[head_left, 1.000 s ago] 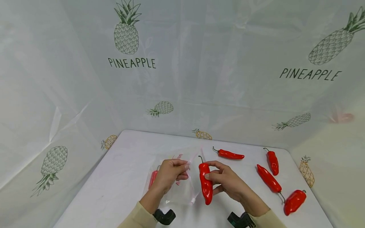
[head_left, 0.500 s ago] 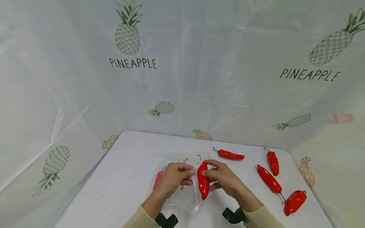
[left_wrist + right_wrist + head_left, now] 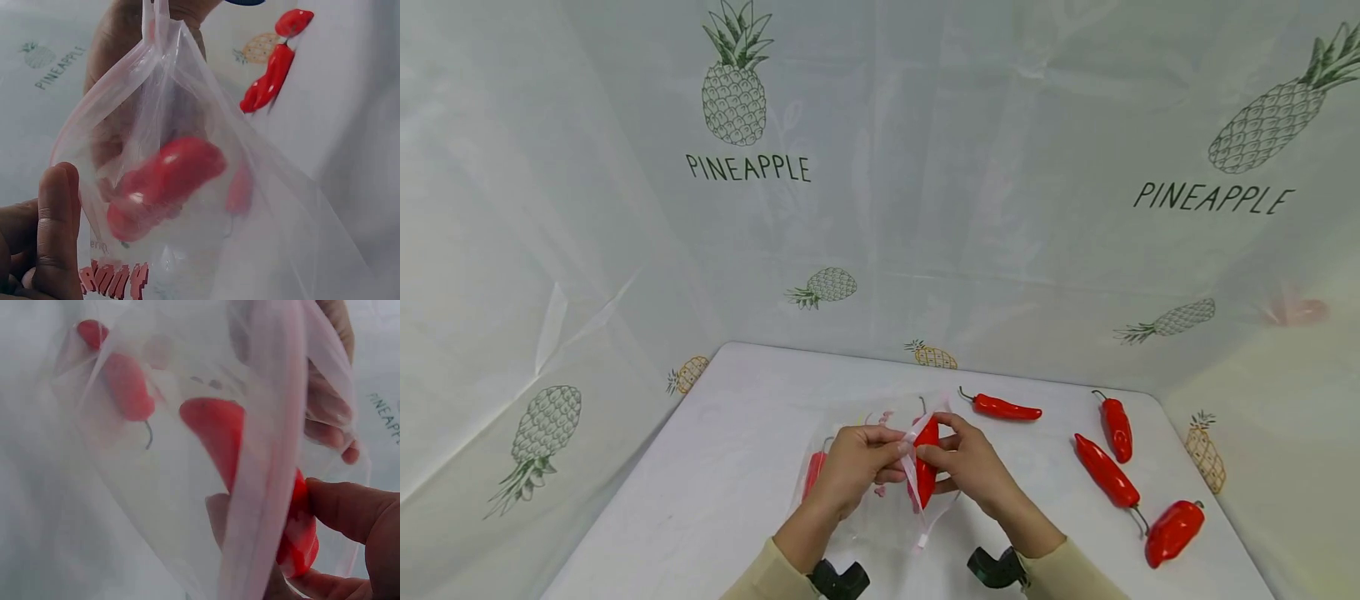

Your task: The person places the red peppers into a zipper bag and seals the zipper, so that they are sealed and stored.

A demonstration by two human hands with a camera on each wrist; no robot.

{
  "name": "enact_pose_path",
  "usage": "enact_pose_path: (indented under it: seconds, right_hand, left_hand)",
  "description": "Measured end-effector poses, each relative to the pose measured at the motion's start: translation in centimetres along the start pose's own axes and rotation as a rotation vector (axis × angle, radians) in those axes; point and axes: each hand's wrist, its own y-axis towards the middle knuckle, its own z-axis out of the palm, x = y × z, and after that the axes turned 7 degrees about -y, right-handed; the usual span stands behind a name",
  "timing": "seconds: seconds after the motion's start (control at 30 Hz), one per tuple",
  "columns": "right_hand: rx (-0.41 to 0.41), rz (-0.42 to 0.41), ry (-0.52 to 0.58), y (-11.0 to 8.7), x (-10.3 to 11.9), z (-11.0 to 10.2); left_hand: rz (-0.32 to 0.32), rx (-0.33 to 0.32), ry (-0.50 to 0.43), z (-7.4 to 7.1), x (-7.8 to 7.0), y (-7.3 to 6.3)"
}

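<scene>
A clear zip bag [image 3: 868, 525] with a pink strip [image 3: 269, 456] along its mouth lies on the table. My left hand [image 3: 856, 468] pinches the near lip of that mouth. My right hand [image 3: 972, 463] grips a red chili pepper [image 3: 928, 467] between thumb and fingers. Part of the pepper has passed behind the strip, and its lower half shows through the film in the right wrist view. Deeper in the bag lies another red pepper [image 3: 814, 473], partly hidden by my left hand. Through the film, the left wrist view shows the gripped pepper [image 3: 169, 181].
One red pepper [image 3: 1003, 407] lies beyond my right hand. Farther right are three more: an upright one [image 3: 1117, 429], a slanted one [image 3: 1107, 471] and a stubby one [image 3: 1176, 533]. A pineapple-printed sheet [image 3: 925, 208] surrounds the white table [image 3: 685, 483].
My right hand has moved left with the pepper, from beside the bag into its mouth. My left hand has shifted slightly right with the bag's edge. The loose peppers stay put.
</scene>
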Motion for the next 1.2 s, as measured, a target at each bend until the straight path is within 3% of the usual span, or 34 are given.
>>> enact_pose_path:
  seconds: [0.47, 0.87, 1.2]
  right_hand:
    - [-0.072, -0.045, -0.252, 0.1, -0.3, 1.5]
    - [-0.080, -0.078, -0.281, 0.1, -0.2, 1.9]
    - [-0.070, -0.059, -0.270, 0.3, -0.2, 2.1]
  left_hand:
    - [0.018, -0.021, 0.018, -0.7, 0.0, 0.2]
    - [0.025, -0.035, 0.001, -1.1, -0.4, 0.5]
    - [0.018, -0.037, -0.023, -1.3, -0.6, 0.6]
